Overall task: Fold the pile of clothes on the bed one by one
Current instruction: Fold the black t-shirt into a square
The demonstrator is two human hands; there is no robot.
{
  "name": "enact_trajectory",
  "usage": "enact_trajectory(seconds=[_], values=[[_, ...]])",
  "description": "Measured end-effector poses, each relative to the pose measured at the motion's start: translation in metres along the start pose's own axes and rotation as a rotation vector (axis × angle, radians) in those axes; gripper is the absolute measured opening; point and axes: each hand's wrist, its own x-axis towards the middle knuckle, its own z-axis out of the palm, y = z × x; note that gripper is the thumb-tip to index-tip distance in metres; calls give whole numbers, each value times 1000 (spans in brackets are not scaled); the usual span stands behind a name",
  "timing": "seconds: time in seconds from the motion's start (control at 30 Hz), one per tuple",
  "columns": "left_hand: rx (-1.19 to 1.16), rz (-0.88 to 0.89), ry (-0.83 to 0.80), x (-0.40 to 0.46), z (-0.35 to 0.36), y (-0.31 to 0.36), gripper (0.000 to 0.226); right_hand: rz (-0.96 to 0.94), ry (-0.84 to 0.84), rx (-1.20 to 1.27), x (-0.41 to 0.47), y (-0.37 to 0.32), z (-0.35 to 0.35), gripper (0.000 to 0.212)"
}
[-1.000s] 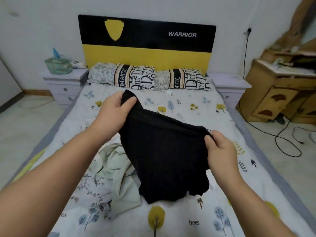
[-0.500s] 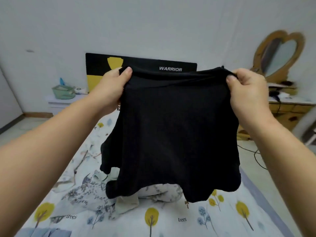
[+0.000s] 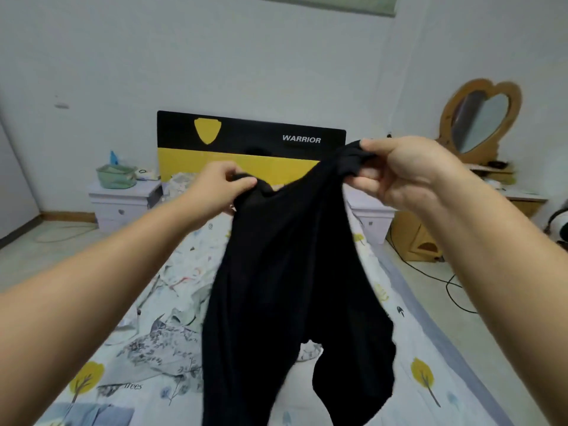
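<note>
Since half a second ago our left hand and right hand, fingers clamped on the black garment, have drawn closer, slackening its top edge before folding.

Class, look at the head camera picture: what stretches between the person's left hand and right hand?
In the head view, the black garment spans from left hand to right hand, its top edge sagging between both grips.

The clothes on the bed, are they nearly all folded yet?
Not nearly. No folded stack shows anywhere. Right now the left hand and right hand each pinch the top edge of a black garment, holding it up unfolded over the bed. Still left: a crumpled pile of floral clothes and a blue piece at the near edge.
</note>
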Motion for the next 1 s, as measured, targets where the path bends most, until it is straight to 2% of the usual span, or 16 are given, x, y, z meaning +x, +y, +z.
enact_trajectory(seconds=[0.07,0.13,0.23,0.3,0.4,0.5,0.57,0.67,0.77,0.87,0.93,1.0], values=[[124,39,91,-12,14,-1,19,-14,-26,-12,-3,5,12,19],[110,114,145,-33,25,4,27,-40,-37,-33,-5,10,21,17],[-193,138,-28,-72,43,18,49,-85,-52,-11,-6,15,31,16],[-236,57,-160,-88,60,13,39,-111,-61,-10,-8,16,36,13],[-94,-28,-269,-95,78,-8,22,-163,-35,-16,-13,12,37,8],[-52,-60,-370,-95,75,-35,14,-258,92,-69,-16,2,22,22],[3,-106,-363,-95,64,-53,12,-292,149,-173,-16,-4,4,23],[31,-192,-345,-90,39,-71,5,-203,206,-299,-14,1,-28,23],[-74,-288,-240,-79,12,-75,5,-58,240,-300,-8,18,-61,20],[-79,-246,-151,-67,-6,-65,13,43,203,-400,-6,41,-86,21],[13,-190,-245,-61,-15,-54,13,20,232,-574,-9,57,-97,28],[251,-137,-371,-58,-22,-45,25,-8,311,-657,-11,71,-105,22]])
